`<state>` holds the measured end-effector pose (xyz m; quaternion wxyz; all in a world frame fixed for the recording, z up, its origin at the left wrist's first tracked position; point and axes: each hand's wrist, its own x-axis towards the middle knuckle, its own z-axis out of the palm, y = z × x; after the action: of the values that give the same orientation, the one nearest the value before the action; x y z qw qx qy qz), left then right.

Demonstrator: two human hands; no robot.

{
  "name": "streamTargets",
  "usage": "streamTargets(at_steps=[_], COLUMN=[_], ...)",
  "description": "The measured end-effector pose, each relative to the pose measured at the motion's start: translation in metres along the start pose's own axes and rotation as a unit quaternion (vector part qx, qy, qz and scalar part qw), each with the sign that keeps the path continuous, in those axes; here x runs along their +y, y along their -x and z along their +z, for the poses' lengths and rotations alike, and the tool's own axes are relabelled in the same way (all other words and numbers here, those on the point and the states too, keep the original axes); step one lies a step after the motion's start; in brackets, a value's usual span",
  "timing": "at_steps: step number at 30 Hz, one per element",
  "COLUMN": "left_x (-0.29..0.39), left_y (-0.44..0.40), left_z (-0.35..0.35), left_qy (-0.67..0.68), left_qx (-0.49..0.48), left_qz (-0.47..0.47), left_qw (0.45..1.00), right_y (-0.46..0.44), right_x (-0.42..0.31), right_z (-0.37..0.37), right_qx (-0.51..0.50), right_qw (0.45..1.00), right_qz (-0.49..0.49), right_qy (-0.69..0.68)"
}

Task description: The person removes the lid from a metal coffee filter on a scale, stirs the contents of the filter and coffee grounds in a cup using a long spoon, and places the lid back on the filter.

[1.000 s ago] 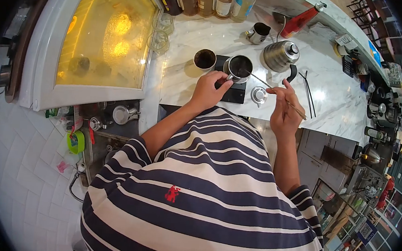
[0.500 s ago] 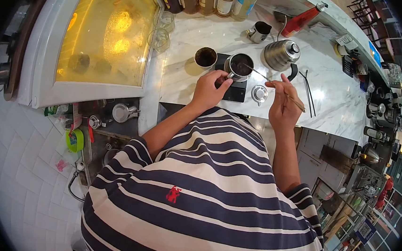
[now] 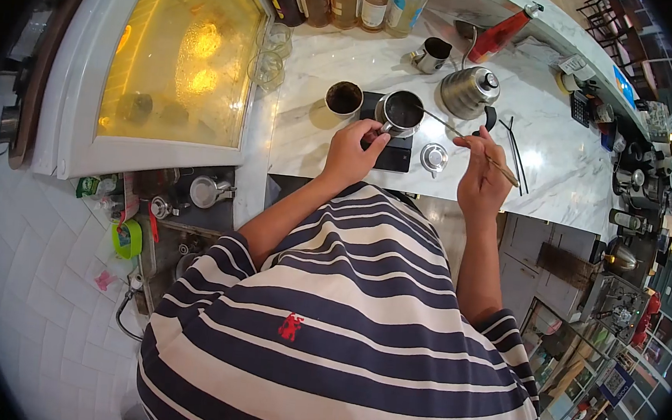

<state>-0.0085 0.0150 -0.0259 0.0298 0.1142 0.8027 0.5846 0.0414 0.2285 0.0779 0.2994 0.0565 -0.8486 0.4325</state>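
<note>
My left hand [image 3: 353,154] is closed on the handle of a steel cup [image 3: 400,112] with dark contents, standing on a black scale [image 3: 392,156]. In my right hand [image 3: 485,174] is a long thin spoon [image 3: 454,129], pinched between the fingers, its far end inside the steel cup's mouth. Just left of that cup is a second cup [image 3: 344,98] with dark contents. A small round metal lid [image 3: 434,158] lies on the marble between the scale and my right hand. Behind my right hand stands a steel gooseneck kettle [image 3: 469,93] with a black handle.
A small steel pitcher [image 3: 432,56] and a red bottle [image 3: 505,35] stand farther back. Several bottles [image 3: 375,4] line the rear left, with glasses [image 3: 266,69] near the yellow-lit glass panel [image 3: 182,64]. Two black straws [image 3: 518,156] lie on the marble counter [image 3: 559,184] at right.
My right hand has moved slightly right with the spoon, whose tip has shifted within the cup. My left hand stays on the handle.
</note>
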Motion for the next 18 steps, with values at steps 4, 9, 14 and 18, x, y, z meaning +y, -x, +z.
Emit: streamTargets(at_steps=[4, 9, 14, 18], left_x=[-0.002, -0.004, -0.004, -0.006], left_y=[0.0, 0.0, 0.0, -0.001], left_z=[0.0, -0.001, -0.002, -0.002], left_qy=[0.003, 0.0, 0.002, 0.015], left_qx=[0.007, 0.005, 0.009, 0.018], left_qz=[0.006, 0.003, 0.001, 0.0], left_qw=[1.0, 1.0, 1.0, 1.0], right_y=[0.006, 0.001, 0.003, 0.006], right_x=[-0.002, 0.001, 0.002, -0.006], right_z=[-0.005, 0.005, -0.005, 0.003], right_qx=[-0.023, -0.019, -0.016, -0.032], right_qw=[1.0, 1.0, 1.0, 0.999], right_qz=[-0.013, -0.019, -0.02, -0.025], right_qy=[-0.007, -0.006, 0.011, -0.012])
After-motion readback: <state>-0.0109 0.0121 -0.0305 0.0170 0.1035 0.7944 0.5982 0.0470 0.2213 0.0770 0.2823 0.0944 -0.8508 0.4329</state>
